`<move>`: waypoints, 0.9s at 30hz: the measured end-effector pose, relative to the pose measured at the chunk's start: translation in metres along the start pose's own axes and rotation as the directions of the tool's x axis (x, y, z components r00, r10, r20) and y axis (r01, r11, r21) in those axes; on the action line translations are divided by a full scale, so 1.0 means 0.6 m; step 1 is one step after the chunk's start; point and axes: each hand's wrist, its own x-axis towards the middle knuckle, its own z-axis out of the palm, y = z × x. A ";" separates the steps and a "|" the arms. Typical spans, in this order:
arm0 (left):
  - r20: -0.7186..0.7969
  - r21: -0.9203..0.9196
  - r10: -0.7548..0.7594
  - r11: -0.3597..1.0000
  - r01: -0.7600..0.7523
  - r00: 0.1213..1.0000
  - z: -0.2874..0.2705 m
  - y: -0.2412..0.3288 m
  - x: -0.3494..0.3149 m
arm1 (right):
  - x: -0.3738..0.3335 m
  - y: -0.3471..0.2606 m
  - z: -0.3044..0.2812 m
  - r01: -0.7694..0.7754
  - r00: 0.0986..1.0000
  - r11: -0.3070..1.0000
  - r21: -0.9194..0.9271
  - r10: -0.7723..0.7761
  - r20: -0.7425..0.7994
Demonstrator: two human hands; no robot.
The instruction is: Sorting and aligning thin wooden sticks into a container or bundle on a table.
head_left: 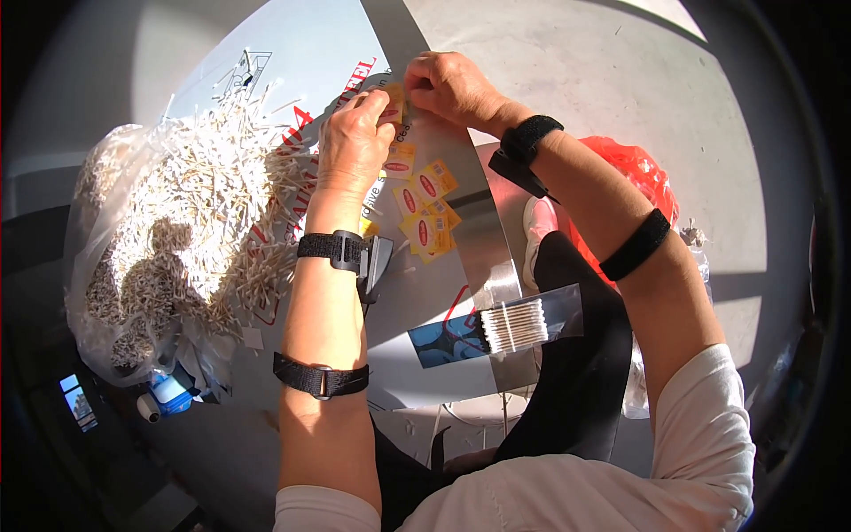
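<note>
One row of cotton swabs (514, 326) lies on a clear sleeve (565, 315) with a blue printed end, by the near right corner of the counter (399, 377); the sleeve juts past the right edge. Along the left edge, a large heap of loose swabs (222, 173) spills from a clear plastic bag (87, 297). Several yellow cards (427, 232) with red ovals lie overlapping toward the right edge. Right of the counter, a red plastic bag (640, 173) rests on the floor (576, 62). Farther up, the left hand (355, 142) has its fingers bent beside another yellow card (396, 105); I cannot tell whether it pinches it. The right hand (450, 89) is curled at the right edge's far part; whether it grips anything is hidden.
</note>
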 end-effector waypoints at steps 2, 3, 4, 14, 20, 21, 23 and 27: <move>0.007 0.003 -0.010 1.000 0.010 1.000 -0.001 0.001 0.000 | 0.002 0.004 0.005 0.011 1.000 0.996 -0.083 -0.013 -0.020; 0.018 -0.010 -0.023 1.000 0.023 1.000 -0.002 0.001 0.000 | 0.002 0.007 0.006 0.012 1.000 0.996 -0.084 -0.013 -0.021; 0.031 -0.025 -0.038 0.999 0.039 0.999 -0.002 0.000 0.000 | 0.004 0.007 0.007 0.040 0.998 0.995 -0.090 -0.044 -0.037; 0.012 -0.087 -0.017 0.996 0.018 1.000 -0.001 -0.013 -0.005 | 0.007 -0.003 0.011 0.018 1.000 0.986 -0.165 -0.018 0.004; 0.001 -0.077 -0.016 0.997 0.016 1.000 -0.001 -0.009 -0.006 | 0.011 -0.008 0.024 0.132 0.983 0.956 -0.261 -0.160 -0.088; 0.005 -0.076 -0.013 0.997 0.014 1.000 0.001 -0.006 -0.006 | 0.008 -0.003 0.020 0.129 0.984 0.955 -0.266 -0.157 -0.087; 0.008 -0.065 -0.016 0.998 0.017 1.000 -0.002 -0.007 -0.007 | 0.007 -0.002 0.012 0.017 0.998 0.992 -0.124 -0.023 -0.051; 0.024 -0.087 -0.019 0.996 0.021 1.000 -0.003 -0.009 -0.006 | -0.008 -0.003 -0.002 0.034 0.999 0.997 -0.067 -0.036 -0.036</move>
